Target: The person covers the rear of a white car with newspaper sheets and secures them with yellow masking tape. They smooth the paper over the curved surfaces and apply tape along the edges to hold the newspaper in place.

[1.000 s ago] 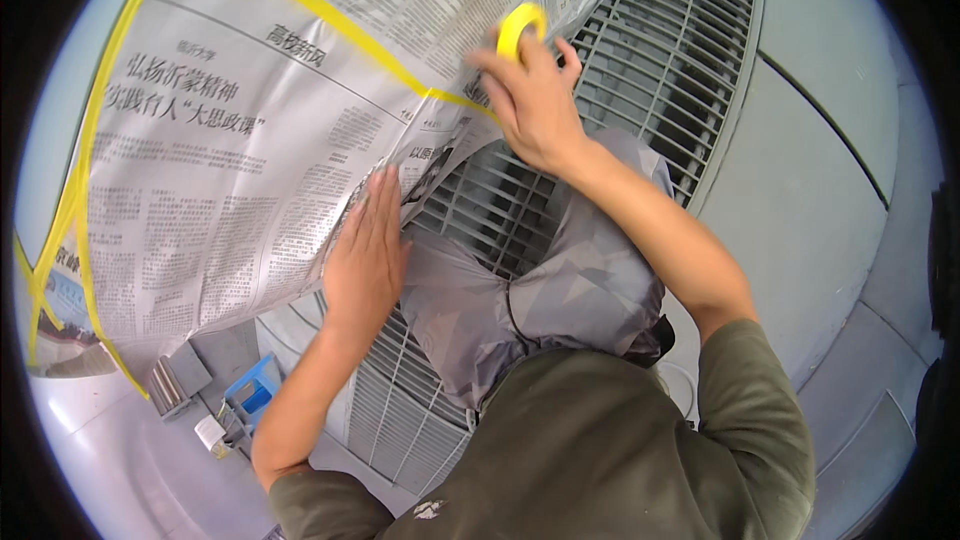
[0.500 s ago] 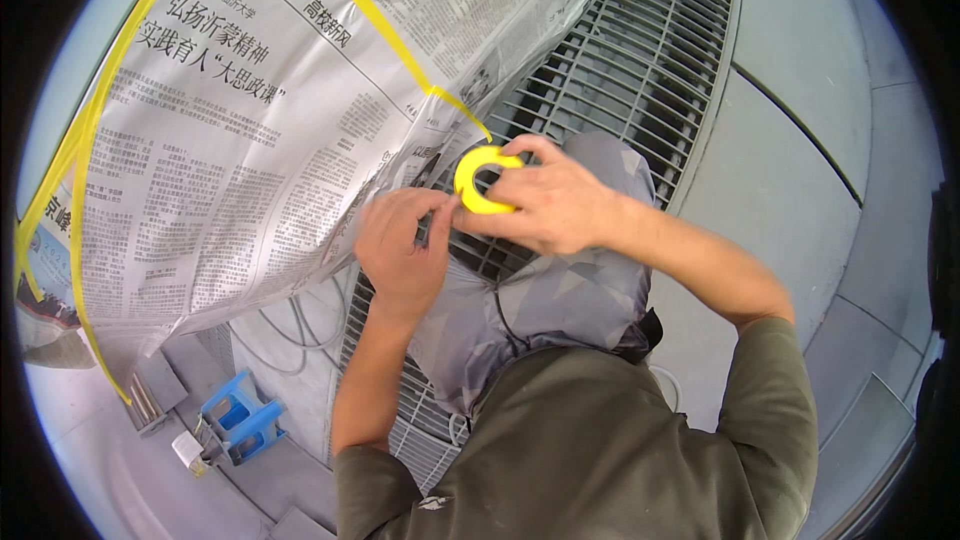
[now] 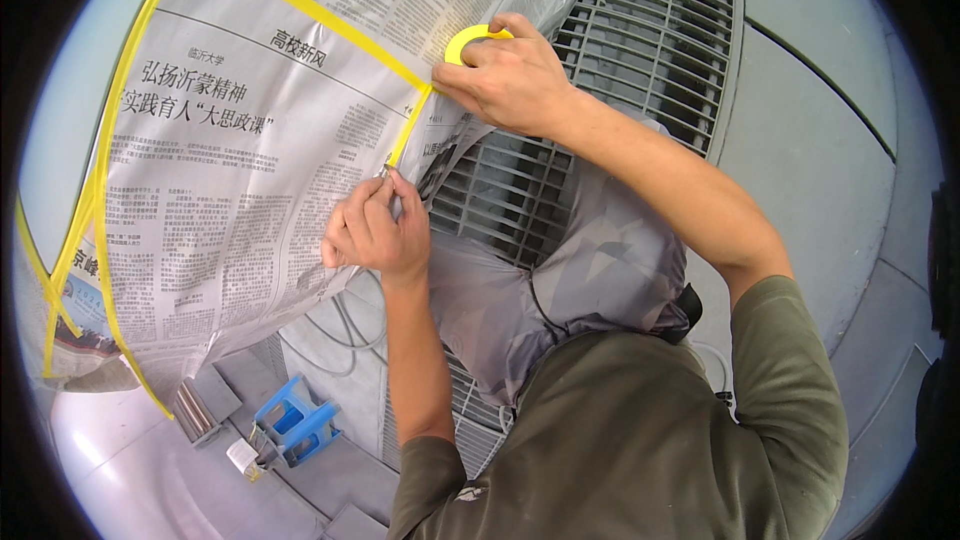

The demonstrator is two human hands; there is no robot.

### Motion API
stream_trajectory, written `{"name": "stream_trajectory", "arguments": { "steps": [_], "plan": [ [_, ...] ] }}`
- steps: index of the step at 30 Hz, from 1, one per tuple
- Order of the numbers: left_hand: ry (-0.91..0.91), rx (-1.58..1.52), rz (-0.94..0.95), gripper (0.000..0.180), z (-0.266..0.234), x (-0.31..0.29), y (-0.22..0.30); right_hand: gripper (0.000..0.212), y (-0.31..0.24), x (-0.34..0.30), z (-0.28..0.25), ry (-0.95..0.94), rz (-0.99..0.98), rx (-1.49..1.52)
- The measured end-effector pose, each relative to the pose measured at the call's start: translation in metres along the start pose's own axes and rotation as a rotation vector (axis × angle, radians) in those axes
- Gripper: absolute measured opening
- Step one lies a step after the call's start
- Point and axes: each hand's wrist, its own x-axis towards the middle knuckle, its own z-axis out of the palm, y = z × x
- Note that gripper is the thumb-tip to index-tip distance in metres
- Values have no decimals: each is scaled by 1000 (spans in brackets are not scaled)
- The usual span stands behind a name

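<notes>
Newspaper sheets [image 3: 240,180] cover a large panel-like surface, with bands of yellow masking tape [image 3: 318,12] along their edges. My right hand [image 3: 515,85] grips a yellow roll of masking tape [image 3: 454,46], its fingers partly through the ring, close to the paper's right side. A short tape strip [image 3: 408,133] runs taut from near my right fingertips down to my left hand [image 3: 377,228]. The left fingers pinch its lower end against or just over the newspaper edge; whether the strip sticks to the paper there cannot be made out.
Metal floor grating [image 3: 645,40] lies under and beyond my knees, with grey floor panels [image 3: 810,170] to the right. A blue plastic stool [image 3: 298,422] stands at the lower left, near a loose cable [image 3: 347,335].
My right hand has moved up and away with the roll, up along the newspaper. The left hand has shifted slightly, and a tape strip now stretches between both hands.
</notes>
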Motion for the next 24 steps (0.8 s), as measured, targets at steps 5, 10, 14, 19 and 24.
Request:
{"name": "stream_trajectory", "arguments": {
  "steps": [5, 10, 14, 19, 24],
  "plan": [
    [23, 79, -81, 23, -2, 0, 3, 13, -10, 7, -3, -20, 20, -24],
    [-437, -143, 228, 55, -12, 10, 14, 14, -15, 12, -6, 27, -37, -19],
    [-881, -120, 348, 75, -3, 27, 17, 16, -18, 11, -7, -56, 82, 11],
    [-954, 193, 580, 88, -6, 41, 12, 22, -13, 8, -3, 42, 671, 292],
    [-849, 380, 732, 87, 3, 52, 27, 28, 6, -24, -4, 190, 808, 407]
  ]
}}
